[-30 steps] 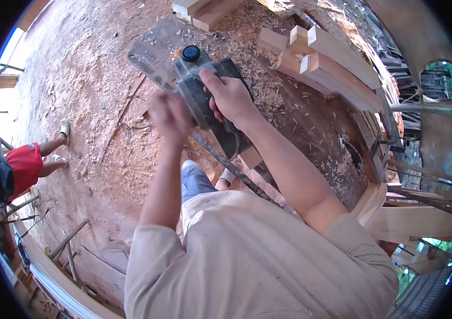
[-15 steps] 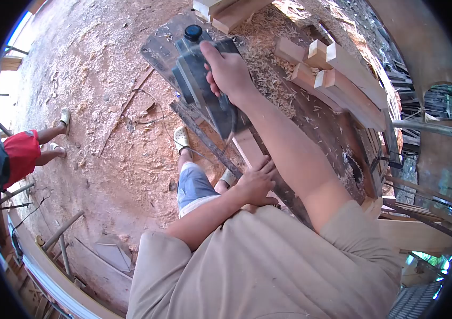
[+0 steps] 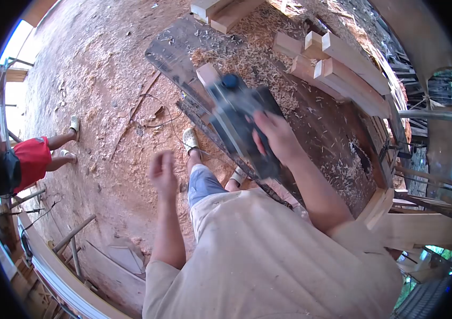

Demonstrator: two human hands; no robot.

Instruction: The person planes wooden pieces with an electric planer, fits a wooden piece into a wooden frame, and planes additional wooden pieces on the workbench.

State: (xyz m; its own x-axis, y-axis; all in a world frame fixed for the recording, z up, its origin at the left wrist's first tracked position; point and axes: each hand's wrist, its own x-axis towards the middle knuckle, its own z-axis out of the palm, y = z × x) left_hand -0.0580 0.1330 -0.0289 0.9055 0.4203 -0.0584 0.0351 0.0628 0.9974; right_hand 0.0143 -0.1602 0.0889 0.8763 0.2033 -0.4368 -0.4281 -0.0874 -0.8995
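Note:
My right hand (image 3: pixel 276 135) is wrapped round the handle of a dark electric planer (image 3: pixel 236 130) with a round black knob at its front. The planer lies over a wood piece (image 3: pixel 207 74) on the dark work bench (image 3: pixel 170 50); only the far end of that piece shows clearly. Off to the left of the bench, my left hand (image 3: pixel 163 173) is raised in the air, somewhat blurred. Its fingers look loosely apart, with nothing visible in them.
Several sawn wood blocks (image 3: pixel 343 77) are stacked on the bench's right side among shavings. More timber (image 3: pixel 231 13) lies at the far end. A cord (image 3: pixel 170 114) trails over the shaving-covered ground. Another person in red shorts (image 3: pixel 32 159) stands at the left.
The planer has come back along the bench toward my body, uncovering the wood's far end. My left hand has lifted off the near end of the wood and swung out left.

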